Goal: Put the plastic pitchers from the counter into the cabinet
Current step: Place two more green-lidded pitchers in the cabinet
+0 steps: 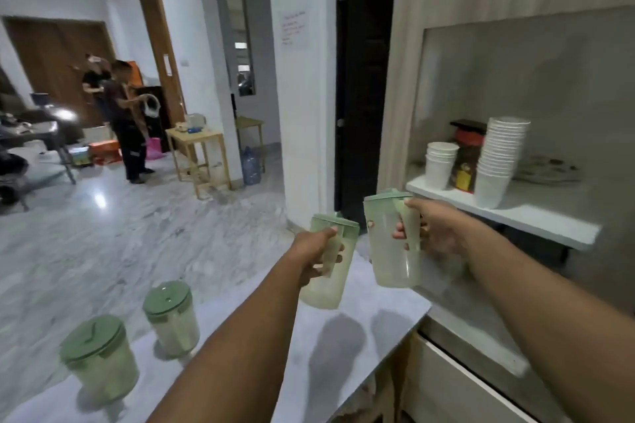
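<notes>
I hold two pale plastic pitchers with green lids in the air above the grey counter [343, 347]. My left hand [314, 256] grips the handle of one pitcher [331, 280]. My right hand [438, 233] grips the handle of the other pitcher [386, 244], a little higher and nearer the open cabinet. Two more lidded pitchers stand on the counter's left end, one pitcher [171, 318] farther along the edge and one pitcher [99, 366] nearest me. The cabinet's white shelf [536, 215] lies just right of my right hand.
On the shelf stand a short stack of white cups [439, 163], a tall stack of white cups [500, 160], a dark jar [465, 163] and a patterned plate [549, 168]. A dark doorway [364, 79] is beyond. Two people [120, 113] stand far left by a wooden table [199, 154].
</notes>
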A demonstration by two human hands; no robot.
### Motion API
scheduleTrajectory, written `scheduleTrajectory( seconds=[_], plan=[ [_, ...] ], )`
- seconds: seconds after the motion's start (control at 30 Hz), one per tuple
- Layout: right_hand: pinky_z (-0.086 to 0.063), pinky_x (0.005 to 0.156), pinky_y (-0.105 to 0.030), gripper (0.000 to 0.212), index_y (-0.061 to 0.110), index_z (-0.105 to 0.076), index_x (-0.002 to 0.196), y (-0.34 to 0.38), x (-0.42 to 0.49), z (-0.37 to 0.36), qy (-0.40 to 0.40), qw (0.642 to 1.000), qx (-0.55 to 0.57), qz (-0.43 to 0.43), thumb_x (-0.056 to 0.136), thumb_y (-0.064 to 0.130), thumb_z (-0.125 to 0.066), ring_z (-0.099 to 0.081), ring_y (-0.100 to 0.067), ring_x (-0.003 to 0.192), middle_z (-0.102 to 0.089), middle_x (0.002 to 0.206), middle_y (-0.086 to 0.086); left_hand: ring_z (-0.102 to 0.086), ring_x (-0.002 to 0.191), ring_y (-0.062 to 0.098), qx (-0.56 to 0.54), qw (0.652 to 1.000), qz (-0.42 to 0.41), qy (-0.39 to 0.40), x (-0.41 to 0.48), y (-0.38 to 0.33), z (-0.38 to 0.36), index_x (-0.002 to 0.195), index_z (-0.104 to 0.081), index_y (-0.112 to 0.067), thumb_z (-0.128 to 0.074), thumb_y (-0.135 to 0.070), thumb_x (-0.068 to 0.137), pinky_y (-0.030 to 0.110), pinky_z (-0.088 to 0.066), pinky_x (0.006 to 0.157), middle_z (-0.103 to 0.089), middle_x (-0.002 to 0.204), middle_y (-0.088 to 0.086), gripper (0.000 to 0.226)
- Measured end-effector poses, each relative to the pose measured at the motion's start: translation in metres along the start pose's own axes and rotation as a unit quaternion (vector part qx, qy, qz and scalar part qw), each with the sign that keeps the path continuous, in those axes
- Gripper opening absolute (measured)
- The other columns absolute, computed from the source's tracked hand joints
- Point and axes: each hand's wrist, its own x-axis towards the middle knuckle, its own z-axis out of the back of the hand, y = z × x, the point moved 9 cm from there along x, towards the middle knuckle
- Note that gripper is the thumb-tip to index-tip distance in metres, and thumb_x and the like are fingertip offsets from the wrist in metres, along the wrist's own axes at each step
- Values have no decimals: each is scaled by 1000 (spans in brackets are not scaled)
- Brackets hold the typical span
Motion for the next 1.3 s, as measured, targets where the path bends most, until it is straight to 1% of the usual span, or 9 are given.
scheduleTrajectory(
  seconds=[0.1, 0.27, 0.43, 0.67, 0.77, 0.87, 1.03, 1.17, 1.3],
  plan=[
    [-59, 72, -43, 39, 6, -61, 114, 16, -52, 88, -53, 998, 23, 19, 96, 40, -55, -73, -30, 80, -68, 90, -16, -77, 91, 25, 13, 997, -29, 70, -26, -40, -79, 112, -68, -9, -64, -41, 92, 42, -56, 86, -81, 95, 6, 38],
    [-58, 80, -48, 38, 4, -64, 104, 39, -141, 239, -151, 987, 17, 61, 98, 39, -53, -72, -30, 79, -68, 81, -14, -74, 101, 27, 18, 978, -72, 195, -83, -94, -231, 111, -65, -13, -59, -40, 96, 48, -48, 106, -78, 104, 8, 31],
    [-55, 88, -49, 40, 4, -63, 97, 33, -220, 380, -226, 970, 39, 79, 100, 42, -50, -70, -27, 82, -66, 84, -13, -77, 84, 22, 23, 953, -101, 283, -140, -127, -389, 109, -68, -11, -61, -42, 94, 48, -48, 104, -81, 93, 4, 35],
    [-58, 79, -45, 38, 6, -63, 113, 8, -291, 583, -337, 933, 66, 103, 98, 39, -54, -73, -27, 80, -69, 82, -13, -75, 92, 21, -2, 919, -115, 377, -195, -139, -607, 121, -64, -7, -57, -44, 96, 44, -52, 91, -78, 105, 6, 45],
    [-55, 81, -43, 38, 9, -62, 120, -6, -295, 644, -352, 926, 79, 112, 98, 38, -52, -74, -24, 79, -72, 81, -10, -68, 105, 21, -5, 906, -104, 410, -213, -130, -678, 111, -68, -9, -51, -42, 100, 44, -44, 103, -73, 116, 6, 38],
    [-51, 90, -46, 37, 7, -62, 120, -19, -279, 691, -357, 922, 95, 119, 100, 36, -51, -72, -24, 82, -72, 86, -10, -64, 113, 22, -19, 904, -94, 416, -206, -127, -732, 119, -68, -8, -51, -39, 101, 41, -43, 105, -71, 120, 5, 39],
    [-52, 89, -45, 29, 6, -63, 115, -50, -225, 740, -361, 911, 158, 124, 101, 29, -51, -72, -25, 88, -73, 93, -13, -66, 104, 21, -6, 917, -91, 388, -158, -122, -788, 119, -70, -9, -54, -35, 100, 32, -47, 74, -74, 116, 5, 35],
    [-54, 92, -49, 25, 5, -68, 115, -63, -170, 770, -374, 900, 178, 134, 99, 16, -52, -71, -28, 89, -74, 97, -15, -65, 107, 28, -1, 931, -89, 355, -105, -127, -822, 99, -72, -14, -62, -19, 93, 40, -50, 90, -75, 116, 10, 12],
    [-51, 95, -47, 18, 13, -67, 99, -63, -114, 795, -377, 899, 184, 127, 99, 26, -56, -71, -26, 97, -75, 101, -10, -65, 108, 29, 10, 937, -77, 340, -42, -136, -861, 103, -75, -11, -64, -21, 89, 39, -50, 94, -74, 113, 9, 20]
  ],
)
